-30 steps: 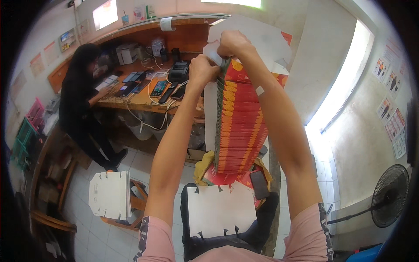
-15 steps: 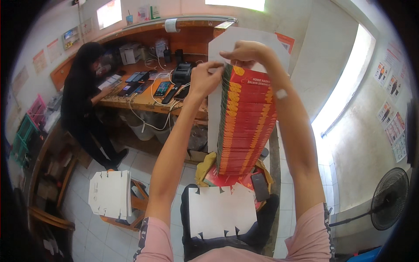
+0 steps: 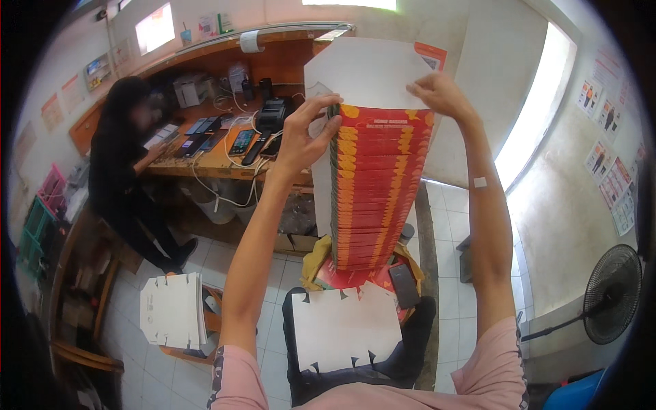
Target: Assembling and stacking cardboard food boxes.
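Observation:
A tall stack of flat red and yellow printed cartons (image 3: 379, 198) rises in front of me, its left side dark green. My left hand (image 3: 307, 137) is closed on the stack's top left corner, thumb and fingers around the edge. Near the top right corner, my right hand (image 3: 441, 96) has its fingers curled together; whatever is in them I cannot make out. Behind the stack stands a large white cardboard sheet (image 3: 369, 68). Across my lap lies a white die-cut cardboard sheet (image 3: 348, 328) with notched edges.
More white die-cut sheets (image 3: 171, 311) lie on a wooden stool at left. A dark phone (image 3: 404, 285) rests by the stack's base. A person in black (image 3: 123, 150) stands at a wooden counter (image 3: 232, 171) with phones and cables. A black fan (image 3: 611, 294) stands at right.
My right hand has moved right, from near the stack's top left to beside its top right corner. My left hand has shifted slightly left and down on the corner. The view has shifted a little.

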### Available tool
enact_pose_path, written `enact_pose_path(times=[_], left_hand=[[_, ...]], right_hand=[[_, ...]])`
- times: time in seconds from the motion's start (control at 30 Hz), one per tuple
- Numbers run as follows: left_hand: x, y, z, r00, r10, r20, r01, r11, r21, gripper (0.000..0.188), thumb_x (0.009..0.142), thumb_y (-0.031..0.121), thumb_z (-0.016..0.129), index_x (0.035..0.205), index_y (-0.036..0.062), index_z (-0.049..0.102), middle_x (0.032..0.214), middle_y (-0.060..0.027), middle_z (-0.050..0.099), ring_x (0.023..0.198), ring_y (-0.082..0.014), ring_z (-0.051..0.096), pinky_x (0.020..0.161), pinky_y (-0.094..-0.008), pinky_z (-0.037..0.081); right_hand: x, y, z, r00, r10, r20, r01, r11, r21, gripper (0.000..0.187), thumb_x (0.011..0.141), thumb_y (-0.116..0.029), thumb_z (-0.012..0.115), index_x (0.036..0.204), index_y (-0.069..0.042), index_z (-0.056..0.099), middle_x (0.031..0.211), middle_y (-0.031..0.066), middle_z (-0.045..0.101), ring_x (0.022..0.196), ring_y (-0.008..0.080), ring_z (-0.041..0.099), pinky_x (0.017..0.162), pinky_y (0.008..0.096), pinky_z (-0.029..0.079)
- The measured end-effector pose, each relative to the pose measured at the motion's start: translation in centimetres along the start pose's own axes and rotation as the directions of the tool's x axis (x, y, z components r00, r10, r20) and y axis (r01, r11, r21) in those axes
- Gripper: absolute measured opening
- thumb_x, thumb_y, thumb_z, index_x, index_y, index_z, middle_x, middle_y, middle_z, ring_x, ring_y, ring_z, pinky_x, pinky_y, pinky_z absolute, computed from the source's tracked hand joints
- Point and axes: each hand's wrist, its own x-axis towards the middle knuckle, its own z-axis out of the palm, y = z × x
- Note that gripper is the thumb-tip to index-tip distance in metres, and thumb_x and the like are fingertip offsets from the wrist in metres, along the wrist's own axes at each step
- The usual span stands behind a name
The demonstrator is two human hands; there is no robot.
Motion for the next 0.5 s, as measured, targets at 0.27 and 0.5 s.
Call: enact_pose_path(times=[0.27,0.5], left_hand=[[-0.9,0.6,1.5,0.994,-0.042,-0.103,0.039,0.999,-0.033,0.026,0.099,0.016,0.064,0.123,0.0067,0.064,0.126,-0.0094,0.065,0.115,-0.0191,0.064,0.095,-0.0349,0.057],[-1.4,0.9,2.0,0.988,-0.014,-0.156,0.017,1.0,0.017,0.022,0.1,0.016,0.064,0.119,0.0044,0.065,0.124,-0.0089,0.065,0.112,-0.0182,0.064,0.09,-0.0312,0.057]], right_hand=[[-1.6,2.7,2.3,0.994,0.005,-0.109,0.014,0.984,0.18,0.036,0.092,-0.028,0.062,0.104,0.004,0.074,0.084,0.0228,0.073,0.079,0.0287,0.071,0.077,0.0393,0.054],[-2.1,2.1,2.8,0.997,0.035,-0.065,-0.023,0.983,0.18,0.036,0.089,-0.027,0.062,0.103,0.004,0.074,0.08,0.0239,0.072,0.077,0.0325,0.071,0.075,0.0419,0.054]])
